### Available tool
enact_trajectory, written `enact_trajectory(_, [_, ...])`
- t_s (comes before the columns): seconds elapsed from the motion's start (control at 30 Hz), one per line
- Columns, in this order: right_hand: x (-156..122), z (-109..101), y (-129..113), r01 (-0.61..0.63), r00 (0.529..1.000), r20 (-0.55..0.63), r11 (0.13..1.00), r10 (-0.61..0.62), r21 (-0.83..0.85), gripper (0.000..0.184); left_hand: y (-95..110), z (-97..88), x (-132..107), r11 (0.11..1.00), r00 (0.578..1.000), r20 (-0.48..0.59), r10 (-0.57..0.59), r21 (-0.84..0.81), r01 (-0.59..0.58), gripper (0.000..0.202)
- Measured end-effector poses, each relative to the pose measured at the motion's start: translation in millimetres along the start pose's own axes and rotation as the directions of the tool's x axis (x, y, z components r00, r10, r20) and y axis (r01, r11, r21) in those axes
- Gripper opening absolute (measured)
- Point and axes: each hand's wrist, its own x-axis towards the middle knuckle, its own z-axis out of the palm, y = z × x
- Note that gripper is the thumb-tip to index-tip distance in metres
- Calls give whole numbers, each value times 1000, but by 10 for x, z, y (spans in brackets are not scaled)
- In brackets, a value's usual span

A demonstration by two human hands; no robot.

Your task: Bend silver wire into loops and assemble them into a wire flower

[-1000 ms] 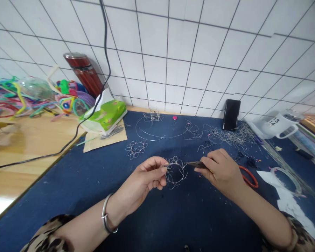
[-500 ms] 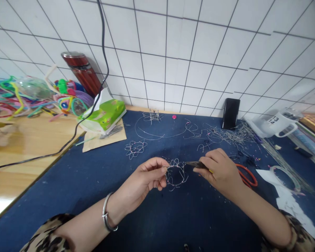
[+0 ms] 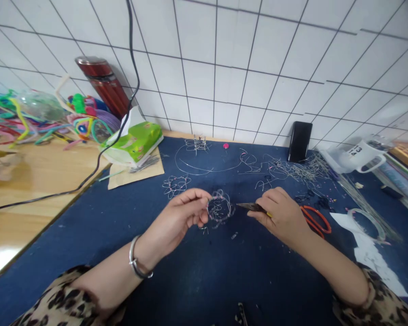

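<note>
Between the thumb and fingers of my left hand (image 3: 185, 213) is a looped wire ring (image 3: 221, 209) with small pinkish beads, blurred by motion. My right hand (image 3: 282, 215) is closed around a pair of pliers (image 3: 250, 207); their dark pointed jaws face left, a short gap from the ring. Whether the jaws are parted is too small to tell. A similar flower-shaped wire piece (image 3: 177, 184) lies flat on the dark blue mat (image 3: 190, 280), beyond my left hand.
Loose wire pieces (image 3: 299, 170) are heaped at the back right, near a black phone (image 3: 299, 141) and a white mug (image 3: 362, 156). Red-orange handles (image 3: 316, 220) lie beside my right wrist. At left stand a tissue pack (image 3: 136, 142) and a red flask (image 3: 105, 86); a black cable (image 3: 98, 165) hangs down.
The wire ring has shifted left and turned in my left hand. My right hand keeps the pliers, with a gap still between them and the ring. The camera view has tilted slightly.
</note>
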Motion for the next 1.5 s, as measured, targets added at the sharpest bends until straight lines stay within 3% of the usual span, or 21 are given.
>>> enact_trajectory(0.1, [-7,49,-9,62,993,99,998,-62,7,37,82,-100,55,992,986,-118,120,-37,-125,15])
enact_trajectory(0.17, [-19,87,-53,110,981,161,994,-111,17,35,98,-135,81,988,980,-142,136,-49,-145,15])
enact_trajectory(0.27, [-33,142,-92,134,971,204,990,-122,-46,32,69,-136,94,991,984,-135,116,-50,-123,16])
enact_trajectory(0.4, [-33,176,-56,85,968,248,983,-43,-163,28,6,-106,86,995,991,-106,85,-39,-90,16])
enact_trajectory(0.57, [-42,81,-104,77,944,329,986,-25,-146,35,-31,-92,73,999,997,-51,50,-13,-50,15])
enact_trajectory(0.7, [-43,-12,-220,79,948,314,996,-60,-48,29,-39,-79,62,1000,999,-24,25,13,-25,14])
enact_trajectory(0.8, [-31,-39,-286,-25,960,278,988,-19,155,21,-45,-50,46,1000,1000,17,13,12,-13,14])
enact_trajectory(0.87, [-9,-47,-321,-157,961,268,937,72,311,21,-50,-23,31,1000,999,50,0,9,-1,14])
enact_trajectory(0.97, [49,-53,-378,-348,930,296,785,220,512,22,-58,18,4,1000,994,105,-25,18,23,14])
enact_trajectory(1.03, [100,-49,-418,-412,909,327,682,260,604,23,-66,40,-12,999,990,137,-45,25,42,14])
enact_trajectory(1.13, [173,-19,-448,-464,885,379,594,271,657,20,-80,56,-25,998,986,154,-64,21,62,14])
enact_trajectory(1.3, [226,78,-384,-545,838,430,496,336,676,22,-109,35,-6,998,993,101,-67,-8,68,14])
enact_trajectory(1.5, [221,158,-363,-540,841,454,525,296,658,22,-122,19,18,999,998,37,-42,13,42,14])
